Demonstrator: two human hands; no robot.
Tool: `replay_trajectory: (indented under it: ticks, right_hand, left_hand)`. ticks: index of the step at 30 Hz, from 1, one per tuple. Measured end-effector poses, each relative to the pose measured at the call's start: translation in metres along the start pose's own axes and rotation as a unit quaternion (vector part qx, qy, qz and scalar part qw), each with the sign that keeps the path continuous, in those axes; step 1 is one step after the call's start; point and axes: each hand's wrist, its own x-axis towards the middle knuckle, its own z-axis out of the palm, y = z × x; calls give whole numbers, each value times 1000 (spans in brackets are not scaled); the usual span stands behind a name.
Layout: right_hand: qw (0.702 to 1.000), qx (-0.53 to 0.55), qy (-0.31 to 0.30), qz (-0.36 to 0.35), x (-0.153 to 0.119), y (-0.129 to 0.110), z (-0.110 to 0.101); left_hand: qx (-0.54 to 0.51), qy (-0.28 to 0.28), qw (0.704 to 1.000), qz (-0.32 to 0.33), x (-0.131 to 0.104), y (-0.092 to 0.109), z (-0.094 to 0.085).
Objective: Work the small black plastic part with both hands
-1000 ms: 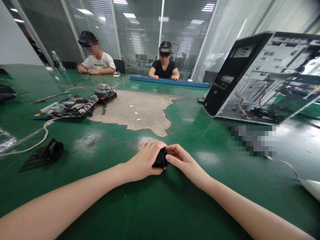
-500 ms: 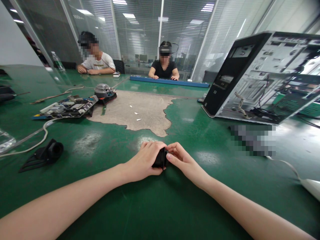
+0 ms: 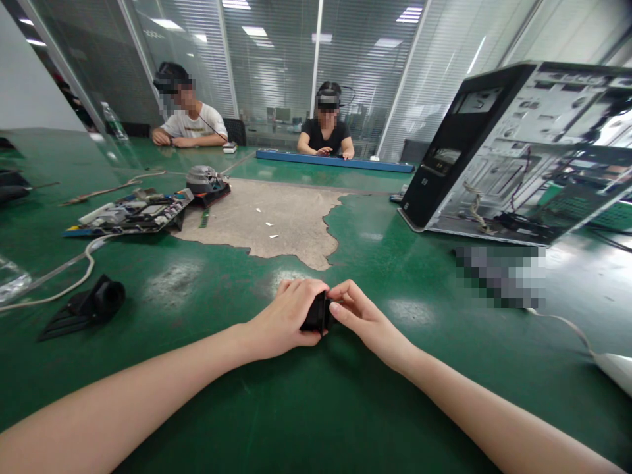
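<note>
A small black boxy part [image 3: 312,318] with a square, plate-like edge stands on the green table top between my hands; its exact kind does not show. My left hand [image 3: 284,317] is wrapped round its left side, thumb low in front and fingers over the top. With thumb and fingertips, my right hand [image 3: 363,316] grips the right side of the same part. My palm and fingers hide much of it. Further left lies a black plastic duct-like piece [image 3: 93,301] with a round opening, touched by neither hand.
A circuit board [image 3: 133,212] and a fan-like cooler [image 3: 205,179] lie at the left by a bare brown patch [image 3: 276,217]. An open computer case [image 3: 444,158] stands right. A cable [image 3: 89,263] crosses the left side. Two people sit opposite, behind a long blue bar [image 3: 336,160].
My hands and the black part stay almost the same. Across the table, the person in the black shirt has shifted slightly and moved their hands.
</note>
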Motion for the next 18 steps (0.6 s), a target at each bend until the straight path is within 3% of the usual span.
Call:
replay_trajectory:
  ticks: [4,11,18]
  right_hand:
    - [1000,-13,10,21,1,1,-1]
    - [999,22,-39,3,0,4,-2]
    - [1000,-16,8,1,1,2,0]
  left_hand:
    - [1,-1,1000,0,0,1,0]
    - [3,-2,1000,1,0,-1,1]
    - [6,-4,1000,2,0,1,-1]
